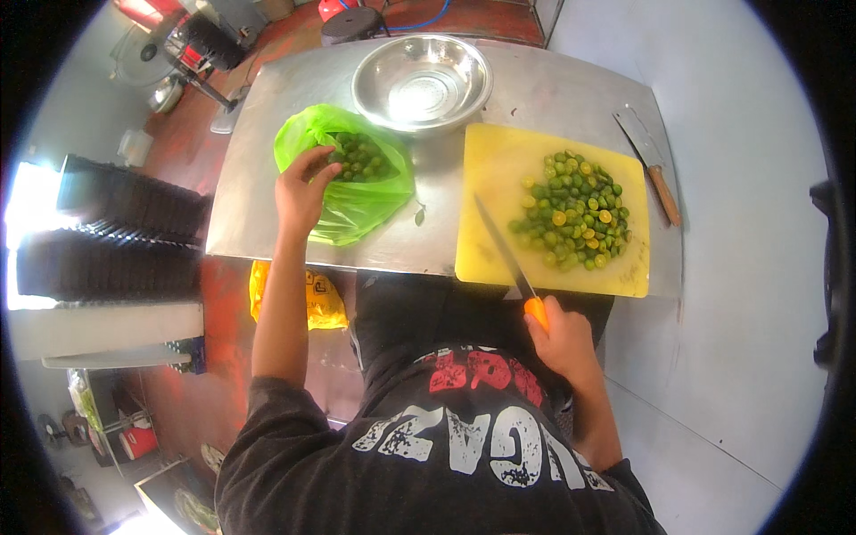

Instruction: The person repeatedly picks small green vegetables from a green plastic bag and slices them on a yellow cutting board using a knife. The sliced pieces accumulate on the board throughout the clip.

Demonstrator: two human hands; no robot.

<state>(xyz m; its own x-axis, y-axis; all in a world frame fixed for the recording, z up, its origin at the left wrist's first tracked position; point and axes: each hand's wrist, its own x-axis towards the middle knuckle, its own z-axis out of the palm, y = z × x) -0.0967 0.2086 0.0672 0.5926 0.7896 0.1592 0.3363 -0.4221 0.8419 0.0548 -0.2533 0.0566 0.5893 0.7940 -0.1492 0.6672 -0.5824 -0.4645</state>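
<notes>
My left hand [304, 194] is at the mouth of a bright green plastic bag [361, 210], its thumb and fingers curved but apart. Inside the bag lie many small green calamansi-like citrus fruits [361, 160], partly hidden by the plastic. My right hand [565, 338] grips the orange handle of a kitchen knife [505, 247]. The blade points away from me, over the front left part of a yellow cutting board [495, 154]. A heap of cut small citrus fruits [578, 207] covers the right part of the board, some with orange-yellow cut faces up.
A stainless steel bowl [428, 83] stands at the back of the metal table [542, 80]. Right of the board lies a cleaver with a wooden handle [662, 194], near the wall [742, 234]. A small leaf [420, 215] rests beside the bag. Below the table's edge is a yellow plastic bag [326, 304].
</notes>
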